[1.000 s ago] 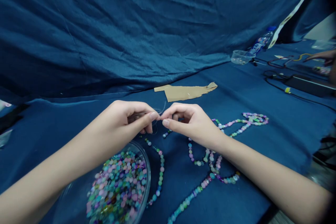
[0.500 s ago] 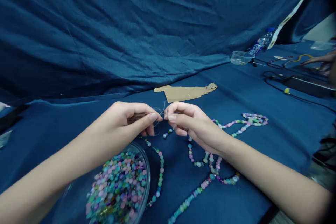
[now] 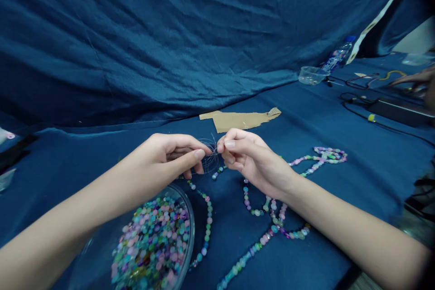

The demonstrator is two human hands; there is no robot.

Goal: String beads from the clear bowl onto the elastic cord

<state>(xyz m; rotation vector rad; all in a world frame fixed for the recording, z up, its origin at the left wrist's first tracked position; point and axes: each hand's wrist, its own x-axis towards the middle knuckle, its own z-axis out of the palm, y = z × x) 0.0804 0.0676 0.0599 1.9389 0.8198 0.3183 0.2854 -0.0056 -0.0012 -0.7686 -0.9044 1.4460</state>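
Observation:
A loose coil of thin clear thread (image 3: pixel 211 161) shows between my two hands. My left hand (image 3: pixel 176 156) pinches it between thumb and fingertips, closed. Just to the right, my right hand (image 3: pixel 249 152) is closed in a pinch at the same thread, its fingertips a little apart from the left ones. Below the left hand runs a short beaded strand (image 3: pixel 208 222) in green, blue and pink. A longer beaded string (image 3: pixel 251 250) lies looped under and beyond the right forearm, partly hidden by it. The exact spot where the fingers grip is too fine to make out.
A clear round bowl (image 3: pixel 192 235) full of mixed beads (image 3: pixel 152 244) stands at lower left. Torn cardboard (image 3: pixel 238 121) lies ahead. At right are a plastic cup (image 3: pixel 311 75), a bottle (image 3: pixel 336 56), a black box with cables (image 3: pixel 401 111), and another person's hand (image 3: pixel 413 78).
My right hand has drawn slightly right and up, so the gap between my fingertips is wider. More of the thread coil now shows. The left hand has shifted slightly right.

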